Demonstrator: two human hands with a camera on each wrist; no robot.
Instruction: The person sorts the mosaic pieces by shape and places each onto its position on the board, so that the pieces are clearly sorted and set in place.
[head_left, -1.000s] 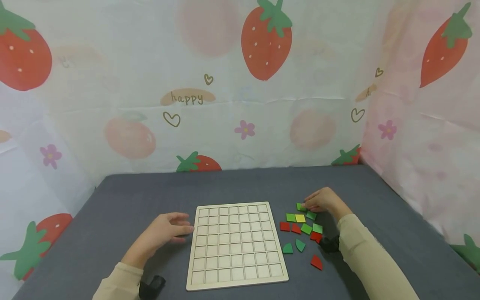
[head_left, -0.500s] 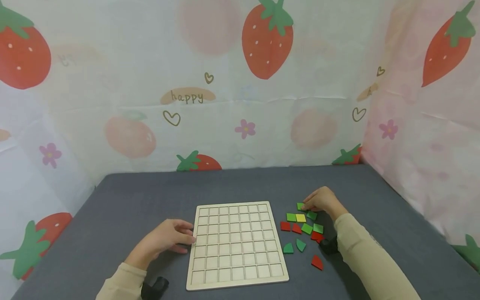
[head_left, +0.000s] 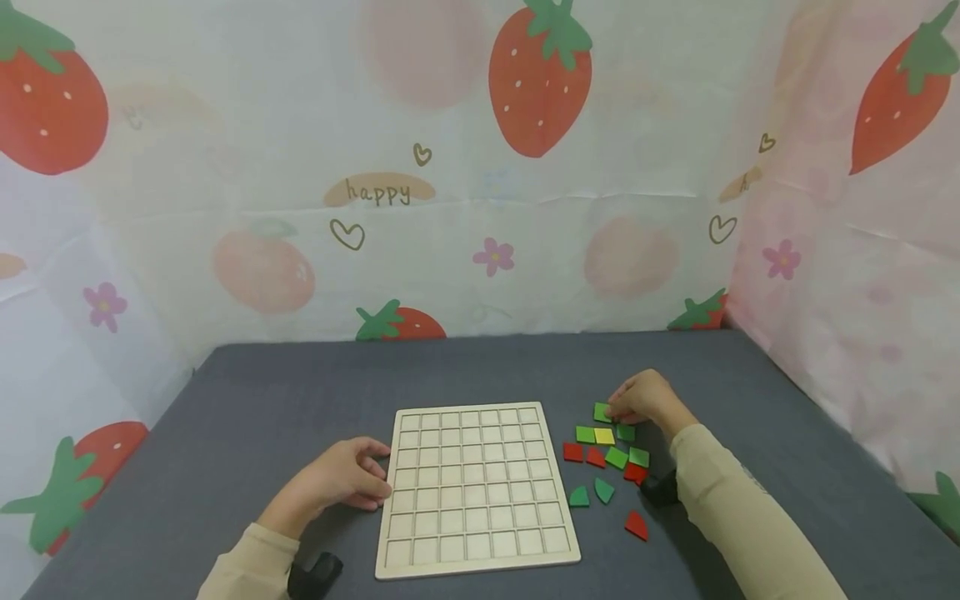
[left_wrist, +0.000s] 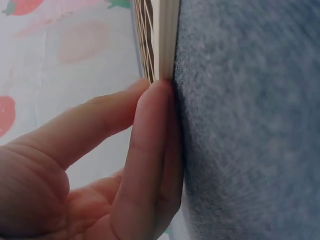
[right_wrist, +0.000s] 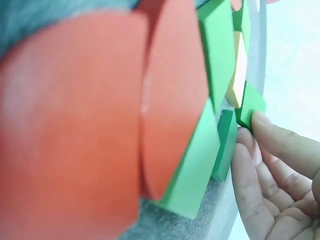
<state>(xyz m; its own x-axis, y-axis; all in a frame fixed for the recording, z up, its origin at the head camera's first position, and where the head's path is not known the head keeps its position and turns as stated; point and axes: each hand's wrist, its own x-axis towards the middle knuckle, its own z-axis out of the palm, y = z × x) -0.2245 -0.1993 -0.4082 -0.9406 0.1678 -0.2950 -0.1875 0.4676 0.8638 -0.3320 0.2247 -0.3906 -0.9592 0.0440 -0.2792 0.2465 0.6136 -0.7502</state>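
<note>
My left hand [head_left: 341, 477] is at the left edge of a pale wooden grid board [head_left: 466, 498], thumb and fingertips pinching its rim, as the left wrist view shows close up. To the right of the board, my right hand [head_left: 647, 398] holds a light green square tile [head_left: 602, 412] between thumb and fingers at the far end of a loose group of tiles. In the right wrist view the thumb lies on that green tile [right_wrist: 251, 103], while a darker green tile [right_wrist: 225, 145] sits just beside the fingers.
Near the right hand lie a yellow tile [head_left: 604, 436], red tiles [head_left: 573, 452] and several green ones. Closer in are two green rounded pieces [head_left: 579, 497] and a red rounded piece [head_left: 637, 526]. Grey cloth covers the table [head_left: 300, 383]; a printed strawberry curtain [head_left: 465, 125] stands behind.
My left hand has moved slightly right and down, from beside the board onto its left edge. The right hand stays nearly still at the green tile.
</note>
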